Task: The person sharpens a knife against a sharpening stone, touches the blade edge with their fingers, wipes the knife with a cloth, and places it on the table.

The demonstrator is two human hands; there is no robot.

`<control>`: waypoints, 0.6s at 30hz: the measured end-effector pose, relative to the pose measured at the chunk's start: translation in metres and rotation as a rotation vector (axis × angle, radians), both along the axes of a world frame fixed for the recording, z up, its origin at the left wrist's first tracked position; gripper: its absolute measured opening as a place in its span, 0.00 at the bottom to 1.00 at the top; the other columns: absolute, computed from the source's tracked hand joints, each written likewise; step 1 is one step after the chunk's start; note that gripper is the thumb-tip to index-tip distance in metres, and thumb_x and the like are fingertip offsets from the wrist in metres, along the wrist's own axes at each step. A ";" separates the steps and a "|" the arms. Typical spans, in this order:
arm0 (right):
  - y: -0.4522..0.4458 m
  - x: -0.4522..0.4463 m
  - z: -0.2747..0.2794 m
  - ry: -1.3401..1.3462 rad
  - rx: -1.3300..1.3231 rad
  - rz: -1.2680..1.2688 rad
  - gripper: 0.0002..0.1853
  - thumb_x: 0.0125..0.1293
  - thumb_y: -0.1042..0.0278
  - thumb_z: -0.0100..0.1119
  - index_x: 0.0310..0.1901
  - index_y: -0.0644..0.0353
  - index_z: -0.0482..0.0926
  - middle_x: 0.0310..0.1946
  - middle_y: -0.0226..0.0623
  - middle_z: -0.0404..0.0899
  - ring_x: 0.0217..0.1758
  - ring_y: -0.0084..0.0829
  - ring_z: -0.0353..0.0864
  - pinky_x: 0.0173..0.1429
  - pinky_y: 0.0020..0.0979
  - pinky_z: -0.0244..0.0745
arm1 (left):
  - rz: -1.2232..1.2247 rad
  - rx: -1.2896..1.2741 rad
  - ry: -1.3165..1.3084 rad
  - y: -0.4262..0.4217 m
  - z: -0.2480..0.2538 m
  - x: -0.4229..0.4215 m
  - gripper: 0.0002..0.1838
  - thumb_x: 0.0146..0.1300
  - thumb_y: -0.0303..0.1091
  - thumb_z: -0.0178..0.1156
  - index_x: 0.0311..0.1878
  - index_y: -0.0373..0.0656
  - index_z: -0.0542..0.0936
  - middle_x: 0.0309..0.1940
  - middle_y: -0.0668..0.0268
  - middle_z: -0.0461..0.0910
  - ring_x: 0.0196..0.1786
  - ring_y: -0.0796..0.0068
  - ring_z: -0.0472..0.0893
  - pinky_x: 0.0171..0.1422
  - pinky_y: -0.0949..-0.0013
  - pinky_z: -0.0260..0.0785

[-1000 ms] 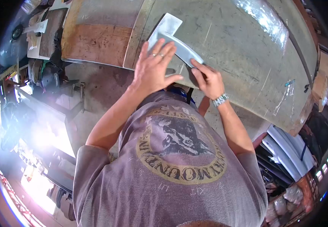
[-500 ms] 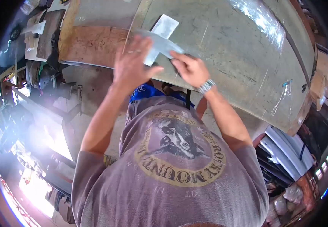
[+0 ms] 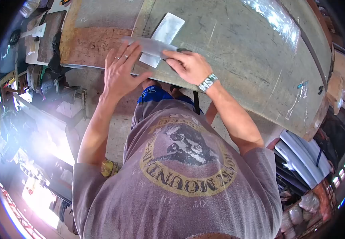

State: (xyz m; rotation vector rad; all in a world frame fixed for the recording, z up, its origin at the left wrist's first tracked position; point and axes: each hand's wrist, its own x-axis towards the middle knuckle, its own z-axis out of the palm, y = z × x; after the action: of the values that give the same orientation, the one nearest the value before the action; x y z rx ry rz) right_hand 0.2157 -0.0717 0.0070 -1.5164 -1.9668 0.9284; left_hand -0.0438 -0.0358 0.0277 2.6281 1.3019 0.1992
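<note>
A knife (image 3: 153,46) with a broad, pale grey blade and what looks like a dark handle lies across a light grey rectangular strip (image 3: 169,28) on the table. My right hand (image 3: 190,67) is closed around the handle end, which its fingers partly hide. My left hand (image 3: 120,67) has its fingers stretched out and thumb apart, with the fingertips at the far left part of the blade. Whether they press on the blade or hover just over it, I cannot tell. The strip slants under the blade, showing above and below it.
The worn greenish table sheet (image 3: 236,59) carries scratches and a bright reflection. To its left is a brown board (image 3: 97,46). A white-handled tool (image 3: 37,31) lies at the far left. Grey curved panels (image 3: 302,157) are stacked at the lower right.
Both hands have shifted left and slightly toward me, and the knife has slid left across the strip. The left fingers are spread nearer the blade's left end.
</note>
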 end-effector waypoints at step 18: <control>-0.059 0.051 -0.006 0.090 -0.043 -0.129 0.20 0.70 0.64 0.70 0.63 0.47 0.86 0.30 0.43 0.86 0.31 0.43 0.88 0.37 0.42 0.82 | -0.051 -0.127 -0.126 -0.032 0.002 0.063 0.44 0.59 0.62 0.72 0.74 0.48 0.75 0.76 0.67 0.71 0.83 0.61 0.63 0.81 0.41 0.53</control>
State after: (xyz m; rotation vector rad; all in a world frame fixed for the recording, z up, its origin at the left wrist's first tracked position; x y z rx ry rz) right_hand 0.2668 -0.1304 0.0010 -1.5767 -1.7752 0.9725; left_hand 0.0194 -0.0677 0.0297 2.4957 1.1665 0.2613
